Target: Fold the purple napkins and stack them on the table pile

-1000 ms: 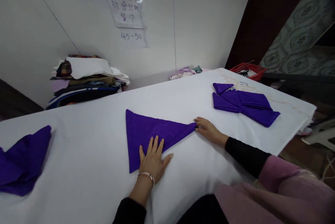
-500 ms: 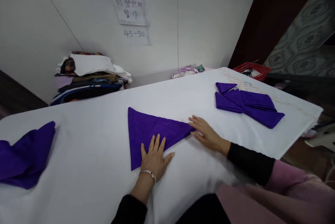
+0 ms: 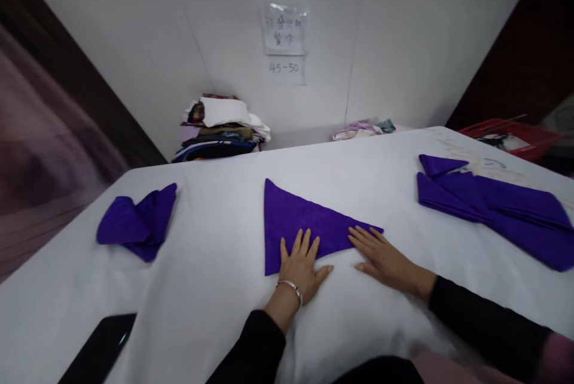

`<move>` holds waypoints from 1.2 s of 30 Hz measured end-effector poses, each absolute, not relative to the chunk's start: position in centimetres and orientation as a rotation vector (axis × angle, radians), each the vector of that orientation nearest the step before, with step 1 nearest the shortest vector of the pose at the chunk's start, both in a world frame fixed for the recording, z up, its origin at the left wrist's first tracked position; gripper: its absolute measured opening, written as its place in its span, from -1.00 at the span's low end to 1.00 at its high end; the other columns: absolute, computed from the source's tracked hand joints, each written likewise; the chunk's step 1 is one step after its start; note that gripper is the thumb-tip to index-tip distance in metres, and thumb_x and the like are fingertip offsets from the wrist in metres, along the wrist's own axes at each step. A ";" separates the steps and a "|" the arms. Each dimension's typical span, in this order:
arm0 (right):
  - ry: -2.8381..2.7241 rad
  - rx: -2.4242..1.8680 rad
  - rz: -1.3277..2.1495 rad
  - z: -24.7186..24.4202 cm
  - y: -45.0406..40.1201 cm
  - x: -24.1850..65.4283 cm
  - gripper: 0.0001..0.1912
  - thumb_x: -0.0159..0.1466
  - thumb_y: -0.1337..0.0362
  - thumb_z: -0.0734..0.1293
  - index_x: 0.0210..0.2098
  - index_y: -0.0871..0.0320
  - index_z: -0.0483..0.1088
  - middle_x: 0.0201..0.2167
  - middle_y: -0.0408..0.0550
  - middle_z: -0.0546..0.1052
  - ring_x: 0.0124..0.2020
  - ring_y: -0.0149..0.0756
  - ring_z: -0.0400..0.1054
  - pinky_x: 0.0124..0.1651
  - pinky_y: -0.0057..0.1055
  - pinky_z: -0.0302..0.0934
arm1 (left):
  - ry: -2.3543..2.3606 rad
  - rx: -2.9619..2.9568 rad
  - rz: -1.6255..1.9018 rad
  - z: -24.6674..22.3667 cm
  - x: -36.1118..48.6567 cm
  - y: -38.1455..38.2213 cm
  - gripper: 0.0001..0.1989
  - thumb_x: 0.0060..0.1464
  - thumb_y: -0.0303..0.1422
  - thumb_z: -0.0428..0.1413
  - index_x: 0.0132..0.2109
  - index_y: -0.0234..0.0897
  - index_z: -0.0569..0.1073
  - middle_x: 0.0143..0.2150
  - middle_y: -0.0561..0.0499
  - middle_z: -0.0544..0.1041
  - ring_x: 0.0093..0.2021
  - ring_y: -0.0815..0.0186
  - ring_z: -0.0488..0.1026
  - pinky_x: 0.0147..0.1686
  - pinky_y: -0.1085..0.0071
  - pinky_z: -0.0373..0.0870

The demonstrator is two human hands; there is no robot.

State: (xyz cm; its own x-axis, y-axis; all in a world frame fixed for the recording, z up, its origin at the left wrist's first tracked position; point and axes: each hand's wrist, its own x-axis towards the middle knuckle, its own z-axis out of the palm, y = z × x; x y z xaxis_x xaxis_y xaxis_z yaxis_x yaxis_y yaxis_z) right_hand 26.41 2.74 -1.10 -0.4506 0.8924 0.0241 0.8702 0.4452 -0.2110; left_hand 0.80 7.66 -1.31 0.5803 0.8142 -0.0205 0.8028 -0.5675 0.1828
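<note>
A purple cloth folded into a triangle (image 3: 298,216) lies flat on the white-covered table (image 3: 215,312), its narrow tip pointing right. My left hand (image 3: 301,267) rests on its lower edge with fingers spread; a silver bracelet circles the wrist. Near the right tip, my right hand (image 3: 381,258) lies flat, its fingertips on the cloth and its thumb apart on the table cover. Neither hand grips anything. Several folded purple cloths (image 3: 497,198) overlap at the right, and a loosely crumpled purple cloth (image 3: 139,222) sits at the left.
A black phone-like object (image 3: 99,348) lies at the lower left. Behind the table's far edge are a stack of clothes (image 3: 222,130) and some pink and green cloth (image 3: 359,129). A red basket (image 3: 533,139) stands at the far right. Handwritten sheets (image 3: 284,34) hang on the wall.
The view has swung left, bringing the black object into sight. My right hand has moved from the tip onto the cloth's lower edge, its fingers now flatter. My left hand stays on the cloth.
</note>
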 end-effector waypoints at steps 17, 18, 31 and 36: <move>-2.504 -1.547 -0.027 -3.1 2.2 29.1 -0.36 0.32 0.01 0.08 0.30 0.13 -0.12 0.27 0.05 0.04 0.28 -0.09 -0.10 0.23 0.02 -0.12 | 1.739 2.420 0.035 -0.5 -4.8 7.5 -0.25 0.09 0.13 -0.35 0.30 -0.20 -0.02 0.36 -0.05 -0.07 0.34 0.09 -0.22 0.22 -0.15 -0.32; -2.500 -1.545 -0.034 -3.2 2.2 29.2 -0.36 0.32 0.00 0.08 0.30 0.13 -0.11 0.27 0.05 0.05 0.28 -0.08 -0.10 0.23 0.02 -0.12 | 1.805 2.385 0.009 -0.4 -5.6 7.6 -0.25 0.10 0.12 -0.34 0.30 -0.21 -0.02 0.36 -0.06 -0.08 0.34 0.09 -0.21 0.21 -0.15 -0.30; -2.460 -1.500 -0.060 -4.2 2.4 29.2 -0.32 0.30 -0.01 0.12 0.30 0.05 -0.21 0.27 0.00 0.04 0.27 -0.06 -0.07 0.21 0.06 -0.08 | 1.973 2.376 0.000 2.1 -4.8 14.4 -0.23 0.10 0.12 -0.34 0.30 -0.26 -0.05 0.37 -0.09 -0.13 0.34 0.10 -0.24 0.22 -0.09 -0.26; -2.454 -1.504 -0.063 -4.6 2.4 29.3 -0.31 0.29 -0.02 0.13 0.30 0.03 -0.21 0.28 -0.03 0.03 0.26 -0.05 -0.06 0.20 0.06 -0.04 | 1.882 2.352 -0.029 0.5 -3.3 18.8 -0.21 0.08 0.13 -0.35 0.30 -0.32 -0.02 0.36 -0.14 -0.12 0.34 0.10 -0.22 0.23 -0.07 -0.27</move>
State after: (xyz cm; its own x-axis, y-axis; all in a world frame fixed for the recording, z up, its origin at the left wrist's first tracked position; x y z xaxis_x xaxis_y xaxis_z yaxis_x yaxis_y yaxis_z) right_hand 29.35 2.39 -4.56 -0.4292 0.8695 0.2445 0.8810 0.4627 -0.0990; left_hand -3.31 18.84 0.49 0.2221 0.9703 -0.0955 0.9728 -0.2140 0.0884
